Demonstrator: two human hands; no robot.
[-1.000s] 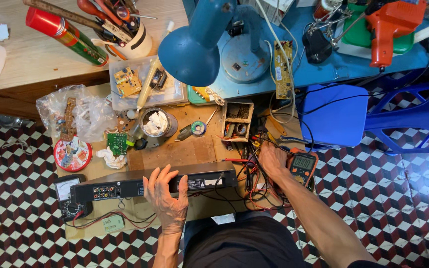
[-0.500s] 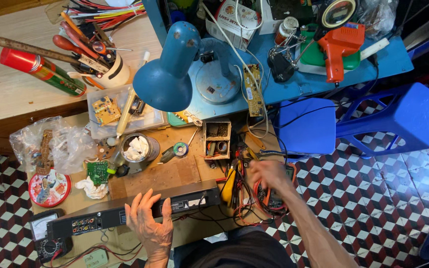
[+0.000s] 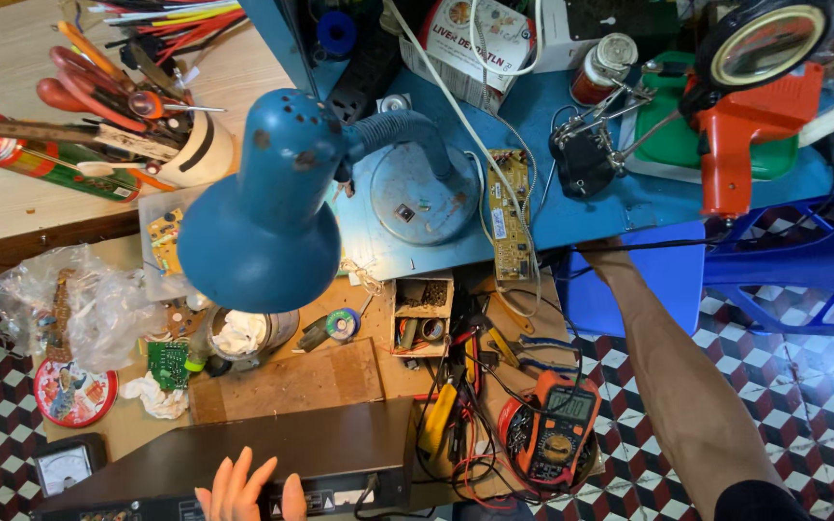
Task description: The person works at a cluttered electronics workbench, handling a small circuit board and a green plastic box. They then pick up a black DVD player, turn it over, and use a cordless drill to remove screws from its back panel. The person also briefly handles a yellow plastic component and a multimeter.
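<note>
My left hand (image 3: 243, 490) lies flat with fingers stretched out on the top front edge of a long black electronic device (image 3: 272, 449) at the bottom of the view. My right forearm (image 3: 673, 367) reaches up and away to the edge of the blue workbench (image 3: 629, 207). The right hand itself is hidden under that bench edge. An orange and black multimeter (image 3: 557, 434) with red and black leads lies to the right of the device, left of my right forearm.
A blue desk lamp (image 3: 263, 212) hangs over the wooden board (image 3: 287, 381). Nearby are a small parts box (image 3: 422, 314), a bare circuit board (image 3: 507, 212), an orange heat tool (image 3: 736, 135), a tool cup (image 3: 185, 145), a plastic bag (image 3: 79, 309) and a blue stool (image 3: 803, 275).
The view has moved closer and down. My right hand left the multimeter area and reached up under the blue bench edge. My left hand stays on the black device.
</note>
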